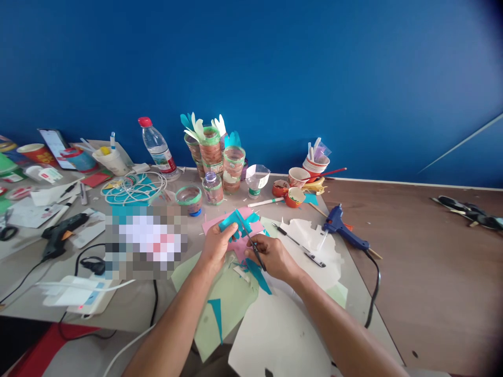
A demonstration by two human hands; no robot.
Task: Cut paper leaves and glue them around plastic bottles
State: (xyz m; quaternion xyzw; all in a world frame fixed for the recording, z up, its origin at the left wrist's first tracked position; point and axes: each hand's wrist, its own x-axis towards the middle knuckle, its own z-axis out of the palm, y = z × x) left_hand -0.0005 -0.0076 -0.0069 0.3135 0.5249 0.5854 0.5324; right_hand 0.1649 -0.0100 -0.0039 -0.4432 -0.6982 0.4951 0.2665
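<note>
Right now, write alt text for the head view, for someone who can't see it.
Left hand holding blue paper, right hand holding scissors against it, above a crowded table with paper scraps, a red-capped bottle and a blue glue gun, before a blue wall.

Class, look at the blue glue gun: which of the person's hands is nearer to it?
Right. The right hand is left of the blue glue gun, across the white paper; the left hand is farther left, beyond the right one.
</note>
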